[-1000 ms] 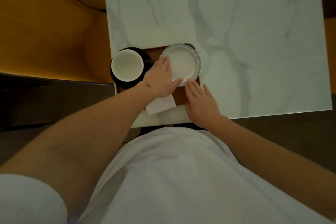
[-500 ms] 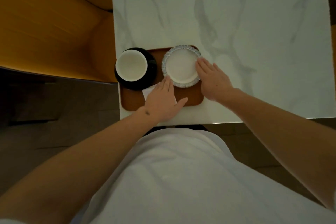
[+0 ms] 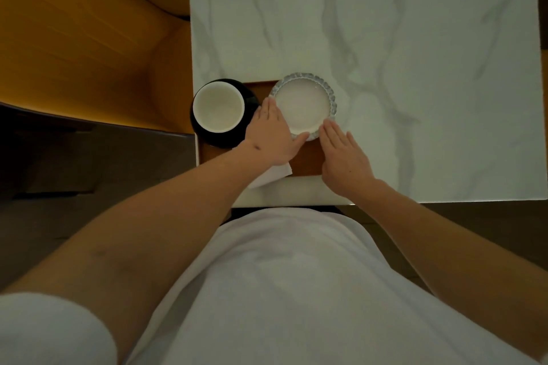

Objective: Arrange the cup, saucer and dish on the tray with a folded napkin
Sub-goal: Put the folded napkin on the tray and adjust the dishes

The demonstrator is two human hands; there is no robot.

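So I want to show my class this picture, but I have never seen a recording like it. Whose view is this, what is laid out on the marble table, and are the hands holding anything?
There is no machine here. A person wears a camera on the head, looking down past their white shirt at their own two bare hands.

On the marble table lies a brown tray. On it stands a white cup on a black saucer, and beside that a white dish with a ribbed rim. A white napkin pokes out from under the left wrist, over the tray's near edge.

The left hand lies flat, fingers straight, against the dish's left side. The right hand lies flat at the dish's near right edge. Neither grips anything; they seem to be nudging the dish.
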